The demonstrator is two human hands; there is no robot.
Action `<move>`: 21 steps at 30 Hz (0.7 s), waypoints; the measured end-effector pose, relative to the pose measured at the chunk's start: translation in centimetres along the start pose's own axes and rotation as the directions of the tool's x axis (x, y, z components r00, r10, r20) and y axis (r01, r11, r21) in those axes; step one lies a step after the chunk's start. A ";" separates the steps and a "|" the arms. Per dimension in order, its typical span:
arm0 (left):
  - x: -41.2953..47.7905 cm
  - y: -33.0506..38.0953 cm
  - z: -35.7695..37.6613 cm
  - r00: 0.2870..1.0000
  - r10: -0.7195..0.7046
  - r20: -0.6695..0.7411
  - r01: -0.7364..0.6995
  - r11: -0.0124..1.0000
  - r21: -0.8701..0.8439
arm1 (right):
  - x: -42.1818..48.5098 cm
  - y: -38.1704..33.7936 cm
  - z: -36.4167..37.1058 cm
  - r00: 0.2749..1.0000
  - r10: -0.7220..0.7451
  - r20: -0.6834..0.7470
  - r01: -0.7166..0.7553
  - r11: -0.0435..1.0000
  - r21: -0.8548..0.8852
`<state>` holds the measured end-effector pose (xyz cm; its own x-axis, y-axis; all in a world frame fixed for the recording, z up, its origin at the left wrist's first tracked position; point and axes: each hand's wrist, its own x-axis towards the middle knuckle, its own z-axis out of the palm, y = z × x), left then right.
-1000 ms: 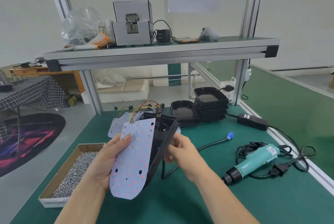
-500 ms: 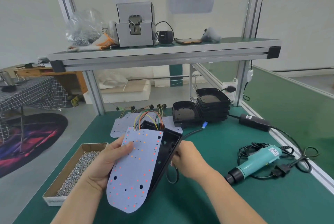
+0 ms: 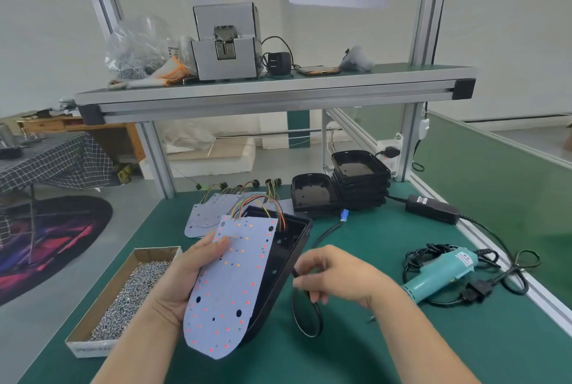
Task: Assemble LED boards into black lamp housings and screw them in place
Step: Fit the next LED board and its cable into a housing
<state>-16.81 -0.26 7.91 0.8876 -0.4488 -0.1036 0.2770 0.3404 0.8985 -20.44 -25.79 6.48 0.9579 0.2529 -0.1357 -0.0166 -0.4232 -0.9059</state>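
Room: a green worktop under an aluminium-framed shelf, with a pale wall behind.
Screw box: an open carton of loose screws at the left edge, near the left hand; probably kept there so fasteners are within reach once a board is seated.
Left hand: fingers curled behind the LED board and thumb on its face, gripping it tilted up off the worktop.
LED board, detail: it is swung away from the housing like an open cover, not yet seated. Coloured wires arch from its top end into the shell, so it can only hinge so far.
Black housing: it stands on edge just behind the board with its cavity facing it. Whether the left hand also supports it, I cannot tell.
Right hand: thumb and forefinger pinch the black cable just beside the housing's right wall, most likely to take up slack before the board closes.
Spare housings: stacked at the back, waiting.
Electric screwdriver: lies at the right, untouched; screwing looks some way off.
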 end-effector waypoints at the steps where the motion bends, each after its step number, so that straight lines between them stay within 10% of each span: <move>1: 0.1 0.1 0.0 1.000 -0.004 0.006 0.004 1.000 -0.002 | -0.3 -0.4 -0.8 0.998 -0.030 -0.057 0.033 0.997 0.063; 6: 0.8 0.4 0.2 0.999 -0.022 0.034 0.022 1.000 0.013 | -1.5 -4.7 -3.5 0.841 -0.238 -0.486 0.396 0.883 0.253; 9: 1.5 0.7 1.0 0.998 -0.004 0.061 0.000 0.998 0.059 | -1.0 -6.2 -2.4 0.825 -0.360 -0.435 0.273 0.929 -0.250; 12: 1.8 0.8 1.9 0.997 0.022 0.077 -0.031 0.993 0.113 | -0.3 -6.7 -1.3 0.804 -0.449 -0.391 0.096 0.746 -0.659; 21: 0.9 0.3 2.0 0.996 0.054 0.072 -0.061 0.993 0.096 | -0.5 -5.0 0.4 0.691 -0.469 -0.550 0.218 0.860 -0.461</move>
<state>-16.63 -2.23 8.90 0.8726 -0.4878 -0.0235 0.1854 0.2863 0.9400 -20.96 -23.45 10.96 0.8271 -0.1052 0.5521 0.3261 -0.7102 -0.6239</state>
